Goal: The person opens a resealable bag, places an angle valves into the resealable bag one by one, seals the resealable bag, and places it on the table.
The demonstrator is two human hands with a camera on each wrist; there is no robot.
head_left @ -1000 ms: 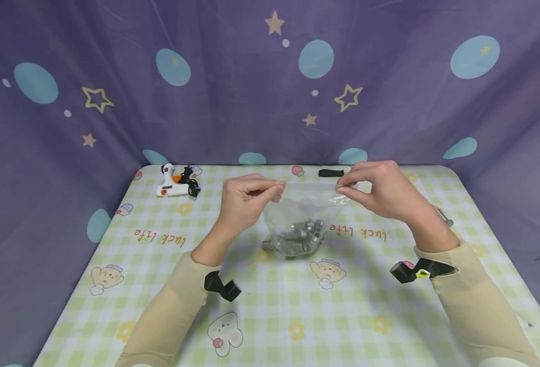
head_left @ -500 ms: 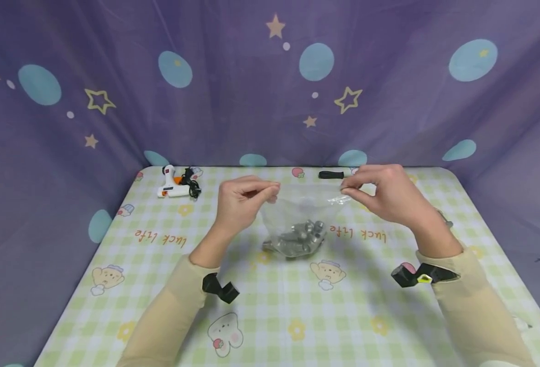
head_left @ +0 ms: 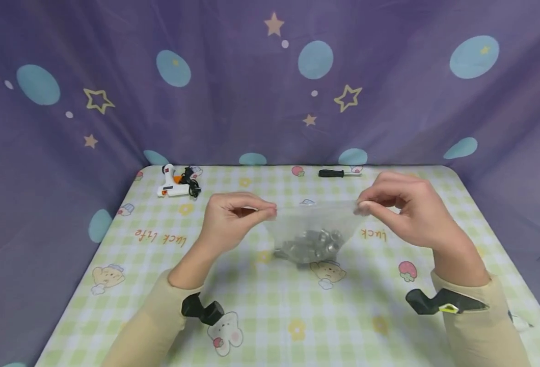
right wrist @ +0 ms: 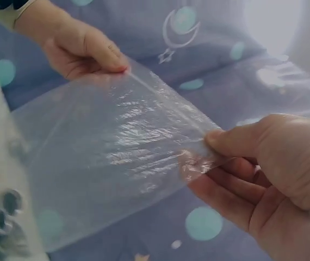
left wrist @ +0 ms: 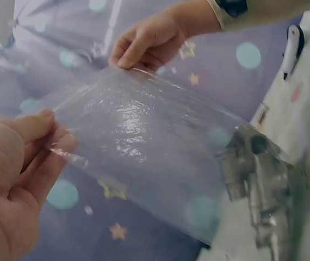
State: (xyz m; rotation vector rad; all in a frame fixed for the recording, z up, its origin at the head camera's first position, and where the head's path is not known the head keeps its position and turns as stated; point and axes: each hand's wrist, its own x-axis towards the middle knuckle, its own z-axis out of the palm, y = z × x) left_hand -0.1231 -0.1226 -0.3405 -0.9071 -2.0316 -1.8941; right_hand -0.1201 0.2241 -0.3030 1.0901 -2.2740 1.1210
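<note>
A clear plastic zip bag (head_left: 316, 219) is stretched between both hands over the middle of the table. Several grey metal pipe-like fittings (head_left: 313, 245) lie bunched in its bottom, and they show through the film in the left wrist view as socket-ended metal pieces (left wrist: 261, 190). My left hand (head_left: 233, 219) pinches the bag's top left corner between thumb and fingers. At the top right corner, my right hand (head_left: 407, 209) pinches the film the same way. The bag's upper edge runs taut and nearly level, with a seal strip (right wrist: 166, 103) along it in the right wrist view.
A white glue gun (head_left: 173, 183) with a coiled black cord (head_left: 191, 183) lies at the back left of the checked tablecloth (head_left: 261, 316). At the back edge is a black-handled screwdriver (head_left: 331, 173). A white pointed item (head_left: 519, 322) shows beside the right sleeve.
Both hands have moved apart and nearer the person, pulling the bag's top edge wider and tauter. The bag with its fittings has shifted slightly right, and the screwdriver's shaft is now uncovered.
</note>
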